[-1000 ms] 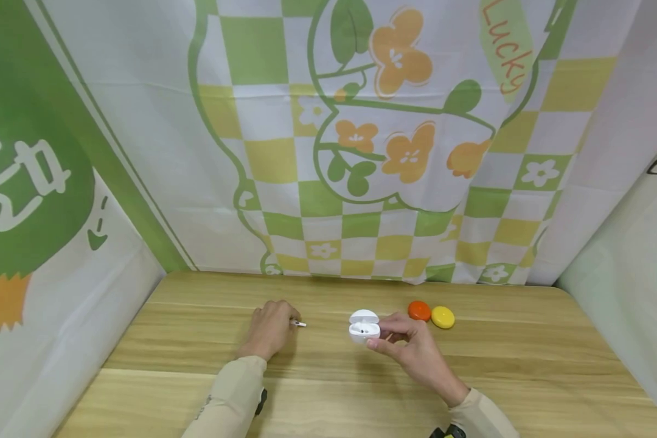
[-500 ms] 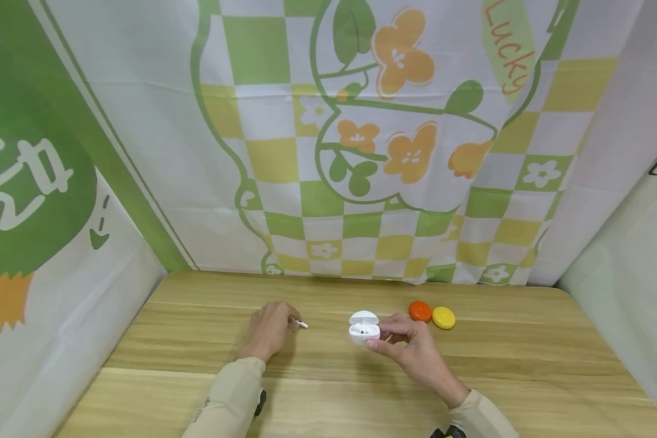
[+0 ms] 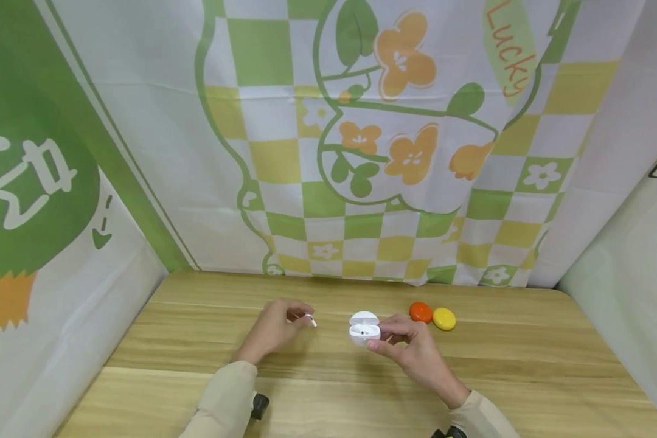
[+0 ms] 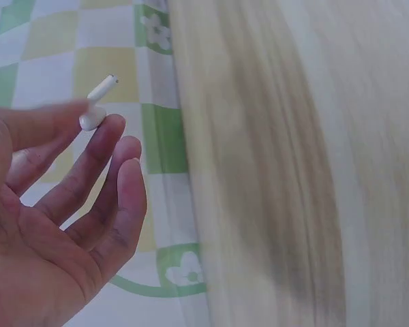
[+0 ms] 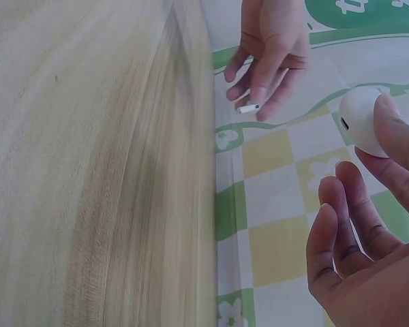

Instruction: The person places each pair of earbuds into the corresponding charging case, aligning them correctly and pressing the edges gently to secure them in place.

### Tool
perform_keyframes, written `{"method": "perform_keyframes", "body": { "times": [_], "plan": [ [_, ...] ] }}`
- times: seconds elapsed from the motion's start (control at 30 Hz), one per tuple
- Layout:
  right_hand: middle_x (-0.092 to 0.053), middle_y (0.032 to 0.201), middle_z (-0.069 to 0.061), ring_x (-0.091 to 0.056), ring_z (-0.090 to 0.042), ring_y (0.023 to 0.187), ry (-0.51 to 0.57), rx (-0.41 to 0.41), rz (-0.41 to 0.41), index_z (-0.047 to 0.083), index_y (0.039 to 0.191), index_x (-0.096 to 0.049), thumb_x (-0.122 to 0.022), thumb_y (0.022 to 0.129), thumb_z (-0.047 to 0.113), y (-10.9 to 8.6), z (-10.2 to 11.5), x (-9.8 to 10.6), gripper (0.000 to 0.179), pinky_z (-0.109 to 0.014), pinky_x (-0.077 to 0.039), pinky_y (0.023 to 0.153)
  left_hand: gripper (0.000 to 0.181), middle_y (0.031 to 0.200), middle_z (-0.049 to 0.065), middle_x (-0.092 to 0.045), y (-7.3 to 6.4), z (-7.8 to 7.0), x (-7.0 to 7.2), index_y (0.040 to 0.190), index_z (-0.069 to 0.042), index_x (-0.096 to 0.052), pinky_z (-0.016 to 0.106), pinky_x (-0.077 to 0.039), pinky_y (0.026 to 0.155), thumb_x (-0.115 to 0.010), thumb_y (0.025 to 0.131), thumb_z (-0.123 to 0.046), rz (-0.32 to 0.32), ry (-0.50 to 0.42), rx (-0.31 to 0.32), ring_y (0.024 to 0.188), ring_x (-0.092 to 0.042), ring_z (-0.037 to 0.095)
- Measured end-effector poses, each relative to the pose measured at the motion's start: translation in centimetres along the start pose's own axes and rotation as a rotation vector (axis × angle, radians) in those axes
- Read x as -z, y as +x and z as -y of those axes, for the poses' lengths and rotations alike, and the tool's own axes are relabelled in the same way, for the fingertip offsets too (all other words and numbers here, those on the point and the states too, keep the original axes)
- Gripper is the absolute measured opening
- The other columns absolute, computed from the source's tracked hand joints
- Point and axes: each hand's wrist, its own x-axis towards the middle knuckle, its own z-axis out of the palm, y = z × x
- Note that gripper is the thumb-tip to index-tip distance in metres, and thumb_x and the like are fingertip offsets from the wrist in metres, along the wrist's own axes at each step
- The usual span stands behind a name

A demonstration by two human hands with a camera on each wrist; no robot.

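Note:
A white wireless earbud (image 4: 101, 90) is pinched between the thumb and fingertips of my left hand (image 3: 276, 324), its stem sticking out past the fingers. In the head view the earbud (image 3: 311, 320) points toward the charging case. My right hand (image 3: 416, 350) grips the white earbud charging case (image 3: 364, 334) by its right side, above the table. The case's lid stands raised, and a dark spot shows inside. From the right wrist view, the rounded case (image 5: 362, 119) sits between thumb and index finger, while the other fingers curve loosely below it.
Behind my right hand, a red-orange disc (image 3: 420, 312) and a yellow disc (image 3: 444, 319) lie side by side on the wooden table (image 3: 498, 359). A patterned cloth (image 3: 361, 231) hangs along the table's back edge, with more cloth at both sides.
My left hand has lifted and shifted right with the earbud, turning so the thumb side shows. The right hand and the case have stayed nearly still.

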Motion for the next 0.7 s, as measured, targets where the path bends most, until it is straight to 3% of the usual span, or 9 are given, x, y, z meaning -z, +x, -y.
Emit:
{"method": "perform_keyframes", "body": {
  "times": [0.2, 0.37, 0.53, 0.7],
  "plan": [
    [-0.072, 0.102, -0.006, -0.063, -0.014, 0.086, -0.001, 0.005, 0.004, 0.005, 0.106, -0.080, -0.083, 0.085, 0.013, 0.0, 0.1, -0.1, 0.022, -0.028, -0.056, 0.075, 0.013, 0.088, -0.004, -0.071, -0.3, -1.3, 0.1, 0.101, -0.012, -0.075, 0.035, -0.056, 0.077, -0.079, 0.089, -0.010, 0.002, -0.072, -0.006, 0.083, -0.066, 0.014],
    [-0.072, 0.101, -0.006, -0.063, -0.014, 0.085, -0.003, 0.022, 0.008, 0.005, 0.105, -0.080, -0.083, 0.085, 0.012, 0.0, 0.3, -0.1, 0.022, -0.029, -0.056, 0.075, 0.017, 0.094, -0.001, -0.072, -0.4, -2.2, 0.0, 0.103, -0.010, -0.073, 0.033, -0.057, 0.079, -0.078, 0.088, -0.003, -0.004, -0.102, -0.058, 0.087, -0.067, 0.015],
    [-0.072, 0.100, -0.005, -0.063, -0.014, 0.084, -0.001, 0.034, 0.004, 0.005, 0.104, -0.080, -0.083, 0.084, 0.011, 0.0, 0.4, -0.2, 0.021, -0.029, -0.056, 0.075, 0.024, 0.093, -0.002, -0.070, -0.5, -3.4, 0.0, 0.110, -0.007, -0.072, 0.038, -0.057, 0.084, -0.079, 0.088, -0.004, -0.027, -0.106, -0.077, 0.089, -0.066, 0.016],
    [-0.072, 0.100, -0.005, -0.063, -0.014, 0.084, 0.004, 0.042, 0.007, 0.005, 0.104, -0.080, -0.083, 0.084, 0.011, 0.0, 0.4, -0.3, 0.021, -0.028, -0.056, 0.074, 0.021, 0.093, -0.003, -0.072, -0.9, -4.6, 0.2, 0.105, -0.009, -0.073, 0.044, -0.055, 0.088, -0.081, 0.086, -0.007, -0.050, -0.103, -0.089, 0.093, -0.067, 0.017]
  ]
}}
